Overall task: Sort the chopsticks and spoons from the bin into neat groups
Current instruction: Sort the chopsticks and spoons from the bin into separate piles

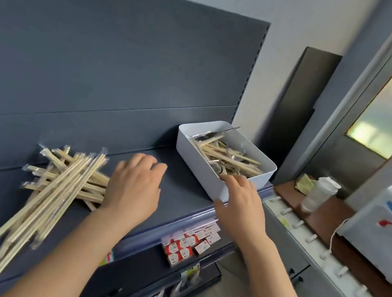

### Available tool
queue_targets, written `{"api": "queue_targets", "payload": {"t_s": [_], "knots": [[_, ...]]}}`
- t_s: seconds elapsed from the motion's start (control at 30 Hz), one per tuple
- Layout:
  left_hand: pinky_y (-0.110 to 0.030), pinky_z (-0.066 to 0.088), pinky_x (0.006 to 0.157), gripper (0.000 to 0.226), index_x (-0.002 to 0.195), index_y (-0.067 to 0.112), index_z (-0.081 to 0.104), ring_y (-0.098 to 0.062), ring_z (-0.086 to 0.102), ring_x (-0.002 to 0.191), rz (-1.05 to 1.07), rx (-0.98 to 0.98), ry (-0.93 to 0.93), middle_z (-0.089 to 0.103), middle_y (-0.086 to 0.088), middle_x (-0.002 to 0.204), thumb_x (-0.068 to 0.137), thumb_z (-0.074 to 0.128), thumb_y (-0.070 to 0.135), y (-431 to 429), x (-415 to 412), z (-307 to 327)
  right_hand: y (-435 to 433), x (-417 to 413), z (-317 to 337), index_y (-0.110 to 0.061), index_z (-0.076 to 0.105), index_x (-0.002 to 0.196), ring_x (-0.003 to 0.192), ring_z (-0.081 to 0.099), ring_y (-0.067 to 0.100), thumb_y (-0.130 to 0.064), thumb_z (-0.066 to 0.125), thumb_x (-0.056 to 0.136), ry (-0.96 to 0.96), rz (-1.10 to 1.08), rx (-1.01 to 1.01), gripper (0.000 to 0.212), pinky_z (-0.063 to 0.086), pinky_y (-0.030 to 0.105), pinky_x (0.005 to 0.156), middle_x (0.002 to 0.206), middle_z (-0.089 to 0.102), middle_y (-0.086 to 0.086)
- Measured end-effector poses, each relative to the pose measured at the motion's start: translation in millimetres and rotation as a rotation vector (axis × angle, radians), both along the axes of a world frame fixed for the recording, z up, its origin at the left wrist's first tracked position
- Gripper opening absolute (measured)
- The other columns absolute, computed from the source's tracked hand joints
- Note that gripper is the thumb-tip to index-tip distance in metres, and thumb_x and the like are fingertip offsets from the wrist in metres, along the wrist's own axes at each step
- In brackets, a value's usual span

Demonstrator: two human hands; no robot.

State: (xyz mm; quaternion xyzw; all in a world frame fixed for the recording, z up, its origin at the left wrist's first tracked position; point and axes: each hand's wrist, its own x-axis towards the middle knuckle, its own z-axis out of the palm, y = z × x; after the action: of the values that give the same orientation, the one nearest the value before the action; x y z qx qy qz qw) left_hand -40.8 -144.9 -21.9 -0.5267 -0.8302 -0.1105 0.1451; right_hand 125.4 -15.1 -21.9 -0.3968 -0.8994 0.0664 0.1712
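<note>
White bin sits on the dark shelf, near the shelf's front edge and right end. Inside the bin: a loose jumble of wrapped chopsticks lying at mixed angles, w/ metal spoons among them at the bin's far end; one metal handle pokes up over the far rim.

Well left of the bin, on the same shelf, lies a pile of wrapped chopsticks. Most run roughly parallel, pointing away from the bin's side toward the front-left; a few lie crosswise under them.

Left hand is between the bin and the pile, palm down over the shelf, fingers relaxed and a bit bent, holding nothing. Its wrist side is just beside the pile's crosswise ends; can't tell if it touches them.

Right hand is at the bin's near corner: fingers reach over the near rim toward the contents, thumb sits outside along the bin wall. Fingertips are at the nearest sticks, but can't tell whether they pinch anything.

Below the bin, on a lower shelf, are rows of small red-and-white boxes. Right of the bin, apart from the shelf unit, is a brown table w/ a pale bottle and a white water dispenser.
</note>
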Motion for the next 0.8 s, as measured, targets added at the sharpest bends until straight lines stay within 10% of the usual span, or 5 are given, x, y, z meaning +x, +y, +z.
{"api": "queue_targets", "payload": {"t_s": [0.23,0.8], "knots": [[-0.038,0.038,0.096,0.039,0.130,0.022,0.052,-0.021,0.043,0.125,0.003,0.021,0.005,0.052,0.002,0.130,0.091,0.058,0.026,88.7,41.7,0.0,84.3,39.6,2.1,-0.021,0.049,0.133,0.121,0.044,0.022,-0.026,0.061,0.088,-0.044,-0.015,0.002,0.047,0.042,0.034,0.096,0.133,0.050,0.001],[-0.035,0.038,0.100,0.039,0.131,0.026,0.052,-0.018,0.045,0.121,-0.067,-0.153,-0.103,0.052,0.004,0.130,0.093,0.052,0.018,299.7,-6.9,-48.7,267.7,-11.5,-30.8,-0.020,0.051,0.132,0.115,0.047,0.025,-0.029,0.053,0.091,-0.249,0.124,-0.060,0.042,0.041,0.034,0.093,0.122,0.054,0.002]]}}
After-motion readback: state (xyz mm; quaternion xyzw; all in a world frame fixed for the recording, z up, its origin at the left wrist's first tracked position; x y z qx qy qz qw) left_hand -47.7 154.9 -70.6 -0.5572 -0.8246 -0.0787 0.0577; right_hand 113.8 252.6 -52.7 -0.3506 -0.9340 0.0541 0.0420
